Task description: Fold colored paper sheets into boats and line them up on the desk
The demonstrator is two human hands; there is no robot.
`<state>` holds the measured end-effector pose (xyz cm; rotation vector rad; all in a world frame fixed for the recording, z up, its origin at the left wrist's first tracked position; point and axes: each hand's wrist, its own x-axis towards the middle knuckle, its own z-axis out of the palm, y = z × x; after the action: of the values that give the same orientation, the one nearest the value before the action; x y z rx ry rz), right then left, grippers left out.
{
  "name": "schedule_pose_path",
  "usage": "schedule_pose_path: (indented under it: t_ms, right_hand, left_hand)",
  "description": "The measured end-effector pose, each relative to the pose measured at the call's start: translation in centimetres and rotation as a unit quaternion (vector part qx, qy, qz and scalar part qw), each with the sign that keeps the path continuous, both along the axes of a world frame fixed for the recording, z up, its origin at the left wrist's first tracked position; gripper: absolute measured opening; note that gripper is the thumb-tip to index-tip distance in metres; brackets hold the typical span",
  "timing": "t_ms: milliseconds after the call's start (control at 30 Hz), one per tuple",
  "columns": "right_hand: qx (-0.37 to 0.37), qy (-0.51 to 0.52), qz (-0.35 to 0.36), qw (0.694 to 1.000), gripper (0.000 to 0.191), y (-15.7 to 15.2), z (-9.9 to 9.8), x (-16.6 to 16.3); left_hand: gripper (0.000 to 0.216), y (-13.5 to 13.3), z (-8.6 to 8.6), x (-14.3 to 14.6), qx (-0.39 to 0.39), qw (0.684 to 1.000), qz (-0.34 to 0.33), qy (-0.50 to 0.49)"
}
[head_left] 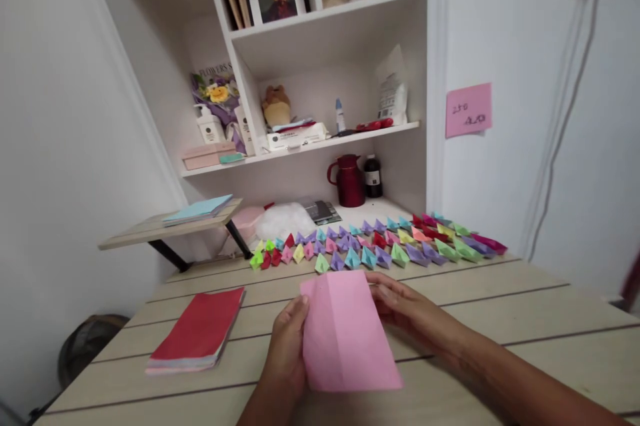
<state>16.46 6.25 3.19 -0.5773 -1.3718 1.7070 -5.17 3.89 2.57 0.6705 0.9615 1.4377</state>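
A pink sheet of paper with a centre crease is held just above the wooden table. My left hand pinches its left edge, thumb on top. My right hand grips the sheet's upper right edge, fingers curled behind it. Beyond the sheet, several small folded paper boats in many colours stand in rows across the table.
A stack of red paper lies at the left. A small raised stand carries blue sheets. Shelves at the back hold bottles, a red jug and boxes. A pink note sticks on the right wall.
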Motion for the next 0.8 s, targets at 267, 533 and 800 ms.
schedule_pose_path:
  t_ms: [267, 533, 800]
  right_hand:
    - [-0.002, -0.065, 0.043, 0.997, 0.053, 0.3, -0.9, 0.8]
    - [0.049, -0.149, 0.125, 0.980, 0.072, -1.8, 0.3, 0.3]
    - [0.064, -0.141, -0.087, 0.984, 0.029, -0.7, -0.5, 0.0]
  left_hand:
    - [0.038, -1.1, 0.2, -0.7, -0.028, 0.977, -0.183, 0.104]
    - [0.027, -2.0, 0.3, 0.2, -0.024, 0.957, -0.208, 0.202]
    - [0.063, -1.8, -0.2, -0.3, -0.003, 0.979, -0.120, 0.165]
